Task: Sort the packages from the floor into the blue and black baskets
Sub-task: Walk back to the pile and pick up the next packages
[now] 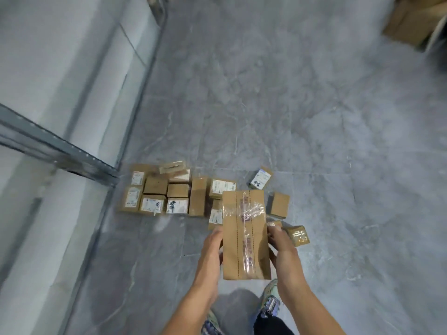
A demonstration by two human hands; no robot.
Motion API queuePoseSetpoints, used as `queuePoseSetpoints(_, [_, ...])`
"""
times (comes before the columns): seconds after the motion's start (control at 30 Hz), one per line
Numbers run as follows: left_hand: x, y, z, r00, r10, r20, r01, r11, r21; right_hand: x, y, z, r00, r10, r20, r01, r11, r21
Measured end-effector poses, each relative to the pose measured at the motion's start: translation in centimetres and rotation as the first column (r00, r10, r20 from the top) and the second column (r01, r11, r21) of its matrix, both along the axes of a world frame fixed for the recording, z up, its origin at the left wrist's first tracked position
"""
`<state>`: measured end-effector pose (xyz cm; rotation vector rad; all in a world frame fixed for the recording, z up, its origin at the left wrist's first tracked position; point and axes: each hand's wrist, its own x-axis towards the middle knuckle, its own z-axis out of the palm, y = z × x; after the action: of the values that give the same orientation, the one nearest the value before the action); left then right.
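Packages are what you are sorting, and one of them, a long brown box, is up off the floor between your two hands. Your left hand holds its left side and your right hand holds its right side, with the fingers going round the edges behind it. I think you are in the middle of picking this one up, and it is not in a basket yet. Next you need to turn and find the blue and black baskets, because neither one shows here, and choose the one this box belongs in. The box is flat, stiff cardboard with clear shiny tape down the middle and crinkly tape across the top part. Just past it, the other packages lie close together on the floor. They are small brown boxes, some with white labels and black writing. One small box by your right hand has gold marks on it. The floor is smooth grey stone. A grey metal bar runs along on the left.
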<state>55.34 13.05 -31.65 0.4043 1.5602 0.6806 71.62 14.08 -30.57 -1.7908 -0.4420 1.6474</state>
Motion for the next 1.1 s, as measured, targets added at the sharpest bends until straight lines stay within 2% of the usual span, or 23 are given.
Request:
queuePoseSetpoints(0.3, [-12.9, -3.5, 14.6, 0.975, 0.220, 0.031, -0.220, 0.935, 0.279, -13.3, 1.2, 14.9, 0.971, 0.241, -0.004, -0.238, 0.959, 0.152])
queuePoseSetpoints(0.5, [-21.7, -7.2, 22.4, 0.917, 0.376, 0.131, -0.396, 0.827, 0.399, -23.8, 0.0, 22.8, 0.900, 0.434, 0.027, -0.422, 0.856, 0.297])
queuePoseSetpoints(0.67, [-27.8, -11.0, 25.4, 0.877, 0.473, 0.088, -0.455, 0.758, 0.467, -31.2, -2.0, 26.0, 0.809, 0.582, 0.085, -0.562, 0.722, 0.404])
queuePoseSetpoints(0.77, [-31.0, -13.8, 26.3, 0.831, 0.549, 0.089, -0.516, 0.702, 0.491, -35.2, -3.4, 26.9, 0.734, 0.670, 0.110, -0.641, 0.630, 0.439])
queuePoseSetpoints(0.93, [-34.4, -18.9, 26.9, 0.700, 0.712, 0.057, -0.641, 0.590, 0.492, -41.0, -6.3, 27.4, 0.579, 0.805, 0.130, -0.766, 0.483, 0.425])
queuePoseSetpoints(1.1, [-35.5, -24.1, 28.1, 0.496, 0.868, 0.027, -0.756, 0.416, 0.506, -46.1, -9.8, 28.3, 0.350, 0.929, 0.122, -0.858, 0.265, 0.439])
